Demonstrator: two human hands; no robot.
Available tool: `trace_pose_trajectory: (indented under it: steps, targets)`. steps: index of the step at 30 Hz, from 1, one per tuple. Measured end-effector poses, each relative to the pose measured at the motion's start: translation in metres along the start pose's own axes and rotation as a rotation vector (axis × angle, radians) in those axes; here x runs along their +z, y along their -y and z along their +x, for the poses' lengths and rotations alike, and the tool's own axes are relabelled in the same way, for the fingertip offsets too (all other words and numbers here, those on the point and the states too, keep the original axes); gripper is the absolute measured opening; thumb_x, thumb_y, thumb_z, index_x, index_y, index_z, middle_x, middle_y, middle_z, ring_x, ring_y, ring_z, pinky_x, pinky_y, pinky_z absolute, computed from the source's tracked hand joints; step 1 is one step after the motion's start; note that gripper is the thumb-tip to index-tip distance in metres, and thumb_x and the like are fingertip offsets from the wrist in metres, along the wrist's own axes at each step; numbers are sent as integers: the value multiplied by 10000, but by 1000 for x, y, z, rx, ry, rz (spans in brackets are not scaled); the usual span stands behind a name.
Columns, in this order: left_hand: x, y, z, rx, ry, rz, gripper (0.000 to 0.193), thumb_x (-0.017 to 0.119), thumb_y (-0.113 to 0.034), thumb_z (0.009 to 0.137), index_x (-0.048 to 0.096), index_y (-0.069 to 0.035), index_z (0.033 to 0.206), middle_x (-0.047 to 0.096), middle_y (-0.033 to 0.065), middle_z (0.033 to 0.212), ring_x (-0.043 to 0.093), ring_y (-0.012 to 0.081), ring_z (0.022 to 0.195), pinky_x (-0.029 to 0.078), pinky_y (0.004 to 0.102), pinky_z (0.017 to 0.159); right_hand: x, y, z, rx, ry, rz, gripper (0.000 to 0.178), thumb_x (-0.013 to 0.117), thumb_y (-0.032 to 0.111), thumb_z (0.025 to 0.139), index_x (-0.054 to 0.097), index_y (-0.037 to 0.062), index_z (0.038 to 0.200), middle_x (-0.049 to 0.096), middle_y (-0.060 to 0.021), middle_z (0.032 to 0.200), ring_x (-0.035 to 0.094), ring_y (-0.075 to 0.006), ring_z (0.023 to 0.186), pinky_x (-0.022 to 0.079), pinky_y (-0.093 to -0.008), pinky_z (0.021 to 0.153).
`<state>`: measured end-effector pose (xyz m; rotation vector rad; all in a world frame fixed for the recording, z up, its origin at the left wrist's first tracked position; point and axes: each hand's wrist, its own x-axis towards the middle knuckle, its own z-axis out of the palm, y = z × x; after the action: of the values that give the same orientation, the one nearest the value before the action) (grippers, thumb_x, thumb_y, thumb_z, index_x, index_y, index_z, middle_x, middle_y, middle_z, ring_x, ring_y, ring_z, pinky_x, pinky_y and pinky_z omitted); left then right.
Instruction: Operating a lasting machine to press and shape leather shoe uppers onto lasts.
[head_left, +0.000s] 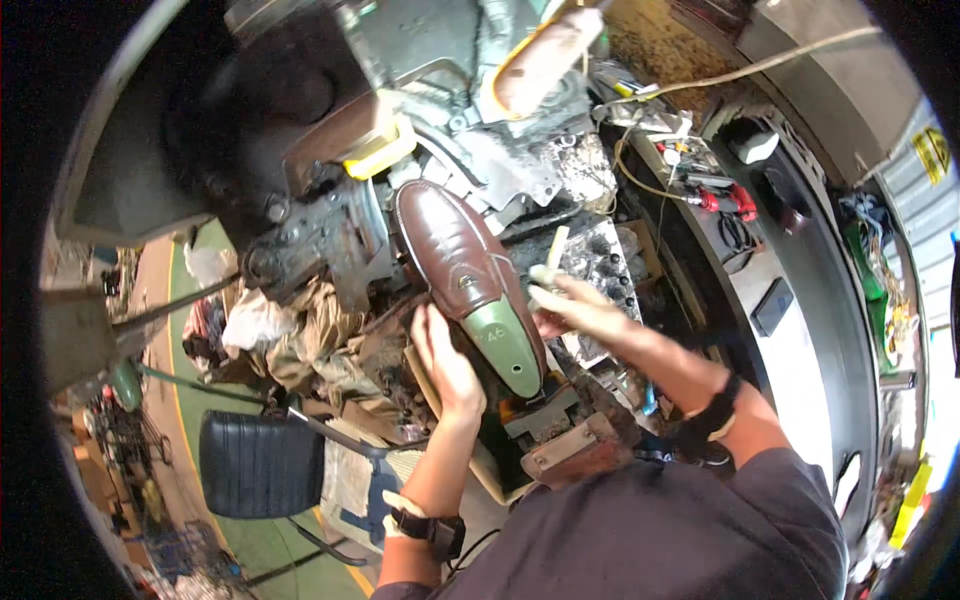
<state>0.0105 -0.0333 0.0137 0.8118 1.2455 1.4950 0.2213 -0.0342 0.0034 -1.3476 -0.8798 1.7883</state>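
Brown leather upper, wrapped over a green last, lies toe-first into the machine, heel end over a metal bracket that seems to prop it! The left hand lies open along its flank, apparently steadying it; opposite, the right hand blurs, its grip impossible to tell.

Your shoe: glossy dark brown, whitish highlights. Your last: muted green, pale marking. Your shirt: plain dark grey; your wrist straps: black, cream edging. Around you: black ribbed chair, green floor striped yellow, tan cloth, red power tool, yellow-and-black warning sign.
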Motion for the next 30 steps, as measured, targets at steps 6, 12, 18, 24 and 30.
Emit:
trace_pose_trajectory:
  steps: [6,12,18,24,30]
  targets:
    - [11,-42,-36,356,306,283,820,700,-100,935,197,8,1574,325,199,1558,399,284,1399,306,393,1185,-166,-88,-38,-36,-465,-91,794,701,232,959,276,7,1590,715,-117,984,686,-156,782,581,-302,743]
    - [22,-33,-48,505,184,640,1075,846,-85,778,141,18,1583,359,260,1496,413,346,1355,338,432,1142,-180,-260,-1,227,-887,-114,1059,742,302,880,35,79,1636,660,-100,963,625,-196,749,518,-356,628]
    - [63,-45,-55,504,204,714,1111,875,-115,744,156,-25,1585,538,264,1364,613,324,1158,493,422,1006,-264,-329,33,341,-884,-186,994,746,194,857,102,9,1590,626,-150,1122,637,-223,869,540,-404,668]
    - [41,-29,-60,515,30,766,1106,868,-97,731,167,-41,1585,523,261,1377,573,336,1219,457,423,1056,-179,-119,-7,-247,-521,-75,669,675,198,938,424,40,1538,725,-86,948,604,-141,842,500,-322,813]
    - [46,-29,-58,536,55,750,1095,857,-118,739,177,-46,1594,522,262,1391,575,348,1222,458,428,1050,-66,-22,-44,-451,-219,-529,265,661,254,958,695,11,1056,744,-92,838,674,-193,703,540,-354,666]
